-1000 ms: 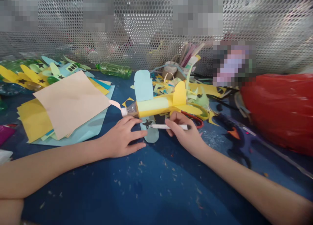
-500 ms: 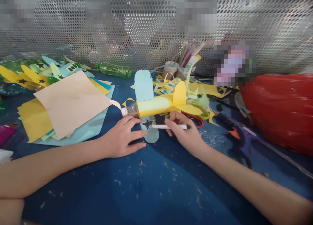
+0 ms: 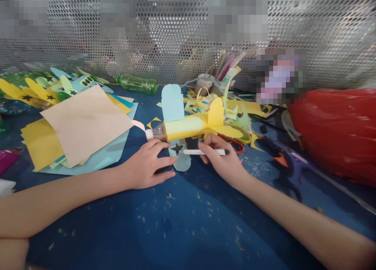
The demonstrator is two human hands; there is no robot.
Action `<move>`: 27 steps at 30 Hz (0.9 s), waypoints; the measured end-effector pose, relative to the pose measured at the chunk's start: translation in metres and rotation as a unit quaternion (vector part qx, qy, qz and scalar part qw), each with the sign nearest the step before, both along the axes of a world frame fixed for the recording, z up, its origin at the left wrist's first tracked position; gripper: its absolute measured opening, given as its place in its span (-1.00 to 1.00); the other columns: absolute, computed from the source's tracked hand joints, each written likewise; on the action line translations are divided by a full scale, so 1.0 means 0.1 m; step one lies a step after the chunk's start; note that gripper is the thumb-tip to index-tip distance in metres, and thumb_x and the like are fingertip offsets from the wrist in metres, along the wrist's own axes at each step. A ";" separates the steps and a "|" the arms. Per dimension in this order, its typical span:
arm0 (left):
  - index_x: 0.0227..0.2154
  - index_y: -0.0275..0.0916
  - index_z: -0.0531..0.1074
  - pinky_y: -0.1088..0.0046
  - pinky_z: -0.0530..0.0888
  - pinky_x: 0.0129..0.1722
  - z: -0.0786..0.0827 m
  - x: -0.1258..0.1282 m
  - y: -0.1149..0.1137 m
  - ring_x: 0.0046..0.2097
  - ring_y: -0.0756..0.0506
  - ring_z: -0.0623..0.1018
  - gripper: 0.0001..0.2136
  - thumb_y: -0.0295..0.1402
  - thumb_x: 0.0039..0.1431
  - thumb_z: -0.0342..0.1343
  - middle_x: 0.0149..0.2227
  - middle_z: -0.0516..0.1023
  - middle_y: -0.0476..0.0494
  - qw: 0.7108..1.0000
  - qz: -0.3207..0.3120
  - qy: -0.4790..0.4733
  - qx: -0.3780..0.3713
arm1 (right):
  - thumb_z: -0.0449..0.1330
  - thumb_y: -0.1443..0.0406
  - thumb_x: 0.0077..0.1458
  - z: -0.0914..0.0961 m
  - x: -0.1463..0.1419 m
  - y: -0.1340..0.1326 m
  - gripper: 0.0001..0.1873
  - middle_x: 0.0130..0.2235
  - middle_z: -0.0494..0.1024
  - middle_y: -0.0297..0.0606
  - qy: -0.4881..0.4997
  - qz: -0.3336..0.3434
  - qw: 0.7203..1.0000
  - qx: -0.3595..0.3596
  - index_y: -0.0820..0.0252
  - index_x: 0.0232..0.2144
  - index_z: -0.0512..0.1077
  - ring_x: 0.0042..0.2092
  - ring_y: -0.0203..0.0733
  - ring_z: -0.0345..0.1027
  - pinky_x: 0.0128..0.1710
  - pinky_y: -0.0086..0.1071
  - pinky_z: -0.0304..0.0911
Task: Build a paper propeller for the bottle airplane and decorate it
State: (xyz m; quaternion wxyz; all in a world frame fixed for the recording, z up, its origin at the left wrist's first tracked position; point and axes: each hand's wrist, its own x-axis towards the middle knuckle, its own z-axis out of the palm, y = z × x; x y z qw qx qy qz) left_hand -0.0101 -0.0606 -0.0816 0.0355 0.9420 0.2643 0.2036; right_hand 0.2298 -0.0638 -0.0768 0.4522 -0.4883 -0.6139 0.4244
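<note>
A plastic bottle wrapped in yellow and pale green paper, made up like a plane (image 3: 186,128), lies on its side before me. One light blue paper wing (image 3: 172,102) stands up behind it; the near wing (image 3: 182,163) lies toward me with a black star (image 3: 177,148) on it. My right hand (image 3: 219,156) grips a white marker (image 3: 192,152), its tip close to the star. Fingers spread, my left hand (image 3: 154,164) rests flat, its fingertips at the near wing's left edge, just below the bottle's neck.
Stacked coloured paper (image 3: 88,125) lies on the left, with decorated bottle pieces behind it. A green bottle (image 3: 137,84) lies near the perforated metal screen (image 3: 176,11). Paper scraps, red-handled scissors (image 3: 239,146), a purple glue gun (image 3: 293,164) and a red plastic bag (image 3: 335,133) are on the right.
The marker's tip has shifted very slightly to the right beside the star. My left hand and the bottle plane stay in the same place.
</note>
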 end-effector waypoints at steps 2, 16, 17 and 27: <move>-0.07 -0.25 0.51 0.00 0.38 0.06 0.00 0.00 0.00 0.10 -0.32 0.34 -0.65 -0.14 0.33 -0.03 0.04 0.37 -0.42 1.000 0.000 -0.002 -0.001 | 0.13 0.34 0.13 0.00 0.00 0.00 -0.69 -0.70 0.25 -0.52 0.001 0.001 1.000 0.000 0.09 -0.59 0.12 -0.60 -0.37 0.04 -0.52 -0.38 -0.05; -0.06 -0.25 0.51 -0.02 0.38 0.06 0.00 0.01 0.00 0.10 -0.32 0.34 -0.64 -0.13 0.33 -0.04 0.04 0.37 -0.41 1.000 0.002 0.002 -0.002 | 0.17 0.31 0.12 -0.02 -0.01 0.01 -0.68 -0.70 0.24 -0.53 0.012 0.015 1.000 0.000 0.09 -0.58 0.12 -0.60 -0.37 0.04 -0.52 -0.38 -0.06; -0.07 -0.24 0.51 -0.01 0.38 0.06 0.00 0.01 0.00 0.10 -0.31 0.34 -0.64 -0.13 0.33 -0.04 0.04 0.37 -0.40 1.000 0.002 0.001 -0.001 | 0.17 0.31 0.12 -0.01 -0.01 0.01 -0.68 -0.70 0.24 -0.52 0.012 0.016 1.000 -0.001 0.09 -0.58 0.12 -0.60 -0.37 0.04 -0.52 -0.38 -0.05; -0.06 -0.23 0.50 -0.02 0.38 0.07 0.01 0.00 0.00 0.10 -0.31 0.33 -0.65 -0.13 0.32 -0.03 0.05 0.37 -0.39 1.000 0.004 0.005 -0.007 | 0.14 0.30 0.11 -0.01 0.00 0.01 -0.68 -0.70 0.24 -0.51 0.007 0.010 1.000 0.001 0.09 -0.59 0.12 -0.61 -0.37 0.04 -0.54 -0.38 -0.04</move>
